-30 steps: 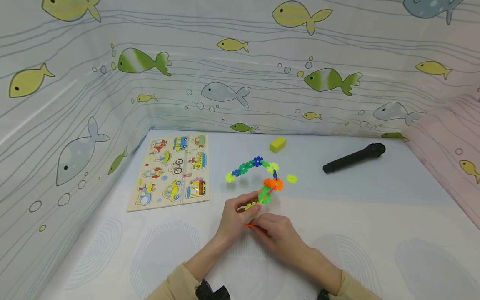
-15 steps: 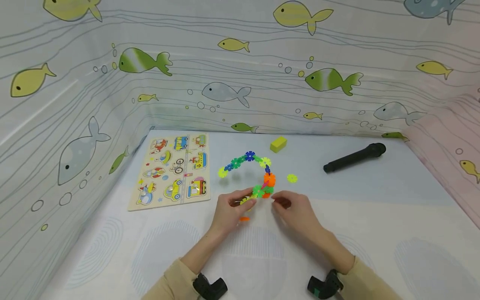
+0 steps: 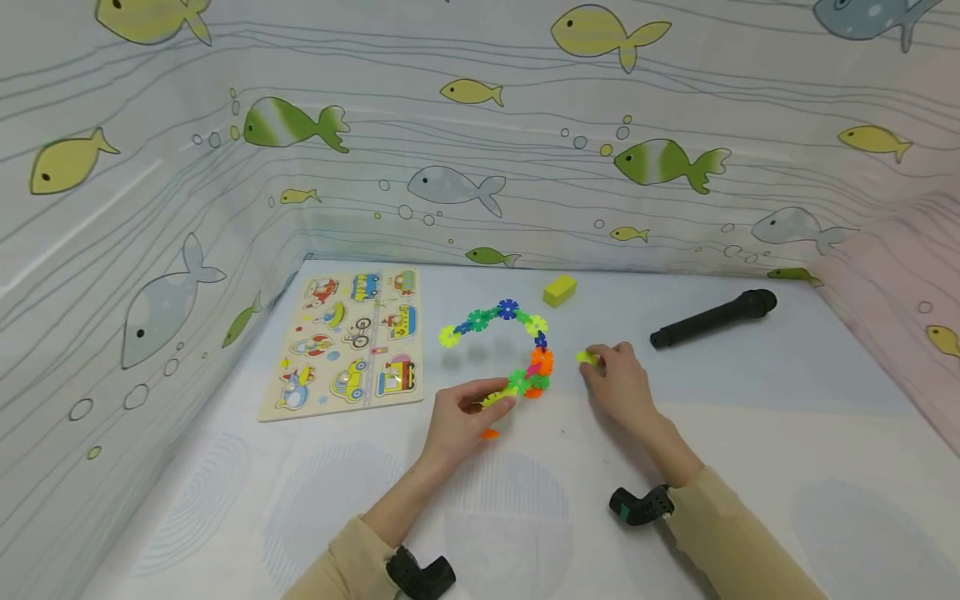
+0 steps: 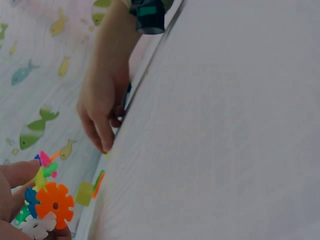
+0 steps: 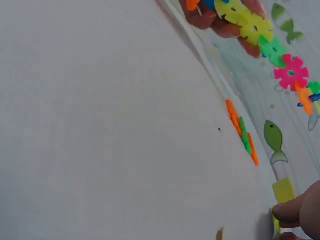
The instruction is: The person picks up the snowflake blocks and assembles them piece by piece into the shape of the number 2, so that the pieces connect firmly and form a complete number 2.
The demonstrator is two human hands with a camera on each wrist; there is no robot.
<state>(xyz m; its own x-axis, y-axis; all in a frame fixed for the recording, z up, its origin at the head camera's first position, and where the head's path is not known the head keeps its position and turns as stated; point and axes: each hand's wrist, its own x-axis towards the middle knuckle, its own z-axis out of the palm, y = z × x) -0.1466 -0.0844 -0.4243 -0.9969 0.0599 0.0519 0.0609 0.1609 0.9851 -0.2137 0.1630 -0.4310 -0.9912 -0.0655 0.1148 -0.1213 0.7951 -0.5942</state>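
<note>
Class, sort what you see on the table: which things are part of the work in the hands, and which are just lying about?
In the work:
- left hand holding the snowflake-piece chain
- right hand on the loose yellow-green piece
- orange piece by the left hand

Lying about:
- vehicle puzzle board
- yellow block
- black microphone

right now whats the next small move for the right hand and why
Probably pinch the loose yellow disc and lift it off the table, then carry it toward the chain. The right hand has its fingertips on that disc, apart from the chain, while the left hand holds the chain's near end, seemingly steady and ready for another piece.
</note>
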